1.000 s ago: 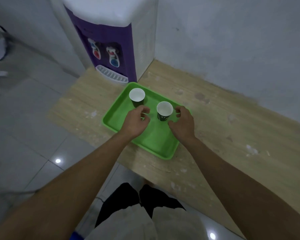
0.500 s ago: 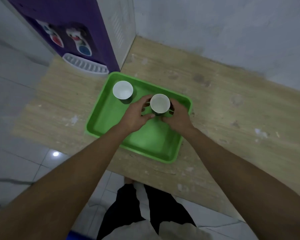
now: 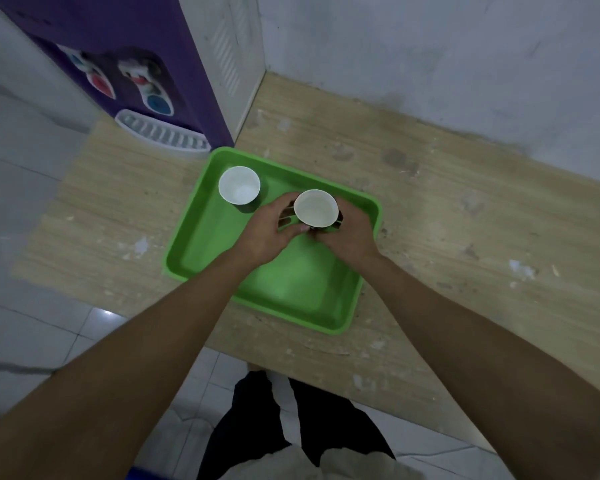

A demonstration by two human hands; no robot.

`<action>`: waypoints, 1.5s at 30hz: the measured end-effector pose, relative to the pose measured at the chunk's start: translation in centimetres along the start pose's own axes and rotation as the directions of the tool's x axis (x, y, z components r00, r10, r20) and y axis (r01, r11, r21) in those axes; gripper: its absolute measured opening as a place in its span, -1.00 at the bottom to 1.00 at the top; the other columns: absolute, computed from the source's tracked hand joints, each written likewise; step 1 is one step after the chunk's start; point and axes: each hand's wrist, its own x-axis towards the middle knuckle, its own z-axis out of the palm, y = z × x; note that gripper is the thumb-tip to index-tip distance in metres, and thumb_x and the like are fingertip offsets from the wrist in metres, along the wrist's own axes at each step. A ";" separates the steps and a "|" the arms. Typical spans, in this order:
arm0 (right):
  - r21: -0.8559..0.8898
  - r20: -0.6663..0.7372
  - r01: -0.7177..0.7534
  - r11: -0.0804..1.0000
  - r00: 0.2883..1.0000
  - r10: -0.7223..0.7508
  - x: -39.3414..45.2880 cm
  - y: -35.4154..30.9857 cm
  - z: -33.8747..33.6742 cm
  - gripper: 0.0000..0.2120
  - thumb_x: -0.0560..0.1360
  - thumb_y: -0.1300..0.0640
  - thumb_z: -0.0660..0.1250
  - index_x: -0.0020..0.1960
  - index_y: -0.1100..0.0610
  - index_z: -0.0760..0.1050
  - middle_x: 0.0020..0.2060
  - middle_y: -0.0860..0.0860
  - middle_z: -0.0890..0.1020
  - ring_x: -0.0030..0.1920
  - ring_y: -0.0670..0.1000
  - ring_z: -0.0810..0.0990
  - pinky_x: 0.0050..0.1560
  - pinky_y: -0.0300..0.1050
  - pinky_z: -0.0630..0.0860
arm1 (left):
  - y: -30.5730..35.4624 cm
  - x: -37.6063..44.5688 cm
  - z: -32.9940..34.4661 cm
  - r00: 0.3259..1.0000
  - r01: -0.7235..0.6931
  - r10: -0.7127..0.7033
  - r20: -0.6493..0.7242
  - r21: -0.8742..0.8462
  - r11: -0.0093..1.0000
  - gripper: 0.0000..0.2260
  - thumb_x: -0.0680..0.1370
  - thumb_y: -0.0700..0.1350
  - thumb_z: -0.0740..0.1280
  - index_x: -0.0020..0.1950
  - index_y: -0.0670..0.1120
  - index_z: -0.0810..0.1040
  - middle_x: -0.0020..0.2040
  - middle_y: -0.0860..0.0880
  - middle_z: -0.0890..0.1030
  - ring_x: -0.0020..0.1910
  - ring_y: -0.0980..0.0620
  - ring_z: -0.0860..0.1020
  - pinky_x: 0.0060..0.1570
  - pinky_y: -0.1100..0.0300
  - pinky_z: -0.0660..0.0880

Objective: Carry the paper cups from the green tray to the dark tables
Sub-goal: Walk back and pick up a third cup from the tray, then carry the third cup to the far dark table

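Note:
A green tray (image 3: pixel 201 251) lies on a low wooden platform. Two paper cups with white insides and dark outsides are on it. The right-hand paper cup (image 3: pixel 315 207) stands near the tray's far right, and both my hands wrap its sides: my left hand (image 3: pixel 269 232) from the left, my right hand (image 3: pixel 349 233) from the right, fingers curled around it. The other paper cup (image 3: pixel 239 185) stands alone at the tray's far left corner, a hand's width from my left hand. No dark table is in view.
A purple and white water dispenser (image 3: pixel 146 74) with its drip grille stands at the far left of the wooden platform (image 3: pixel 447 216). A grey wall runs behind the platform. White floor tiles lie to the left and below.
My two hands moved in from either side of the right-hand cup and closed around it. The view shifted closer and more downward over the tray.

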 end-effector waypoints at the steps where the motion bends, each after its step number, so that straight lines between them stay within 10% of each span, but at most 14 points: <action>1: -0.004 -0.004 0.011 1.000 1.000 -0.011 -0.1 -0.3 -0.2 -0.37 0.29 0.30 0.63 0.33 0.20 0.57 0.17 0.12 0.68 0.10 0.02 0.59 0.06 -0.17 0.48 | 0.3 -0.1 -0.1 1.000 -0.009 0.009 -0.006 0.002 1.000 -0.48 0.53 -0.23 0.48 0.46 -0.16 0.43 0.34 -0.07 0.58 0.27 0.09 0.53 0.22 0.54 0.38; 11: -0.018 -0.025 0.223 0.975 0.974 -0.224 -2.1 -5.3 -3.5 -0.38 0.30 0.12 0.67 0.33 0.10 0.58 0.13 0.00 0.71 0.04 -0.01 0.66 0.03 -0.26 0.57 | 5.5 -2.6 -3.2 0.994 -0.088 0.087 -0.071 -0.008 0.996 -0.52 0.53 -0.23 0.47 0.44 -0.10 0.47 0.29 -0.04 0.62 0.28 0.02 0.59 0.34 0.00 0.50; 14: -0.025 -0.039 0.284 0.958 0.958 -0.285 -3.1 -7.3 -4.6 -0.38 0.31 0.08 0.67 0.32 0.10 0.59 0.09 -0.01 0.72 -0.04 -0.08 0.64 -0.06 -0.51 0.46 | 7.2 -3.7 -4.3 0.988 -0.125 0.124 -0.092 -0.005 0.992 -0.52 0.54 -0.26 0.44 0.45 -0.12 0.46 0.28 -0.05 0.62 0.27 0.02 0.59 0.32 -0.02 0.52; 25: -0.012 -0.128 0.411 0.912 0.904 -0.409 -9.5 -15.2 -9.4 -0.41 0.21 0.05 0.68 0.22 0.08 0.65 -0.03 -0.08 0.75 -0.10 -0.09 0.71 0.01 -0.20 0.63 | 15.1 -9.8 -8.1 0.943 -0.311 0.312 -0.115 0.028 0.950 -0.57 0.58 -0.13 0.43 0.44 -0.08 0.49 0.29 -0.01 0.63 0.27 0.03 0.59 0.34 0.00 0.51; 31: 0.001 -0.202 0.461 0.887 0.869 -0.451 -13.8 -18.8 -12.1 -0.47 0.21 0.08 0.67 0.16 0.11 0.67 -0.04 -0.05 0.75 -0.03 -0.05 0.73 0.10 -0.01 0.66 | 20.2 -13.5 -9.3 0.875 -0.466 0.471 -0.107 0.070 0.882 -0.62 0.58 -0.22 0.41 0.41 -0.17 0.53 0.23 -0.04 0.65 0.22 0.06 0.62 0.23 0.35 0.49; 45: -0.051 -0.361 0.512 0.858 0.791 -0.494 -21.4 -25.9 -20.4 -0.59 0.22 0.05 0.67 0.00 0.14 0.70 -0.16 0.02 0.76 -0.11 0.01 0.73 -0.08 0.02 0.67 | 30.0 -18.1 -9.5 0.798 -0.602 0.590 -0.122 -0.125 0.789 -0.69 0.64 -0.14 0.35 0.37 -0.16 0.56 0.22 -0.06 0.67 0.26 0.04 0.62 0.31 0.04 0.53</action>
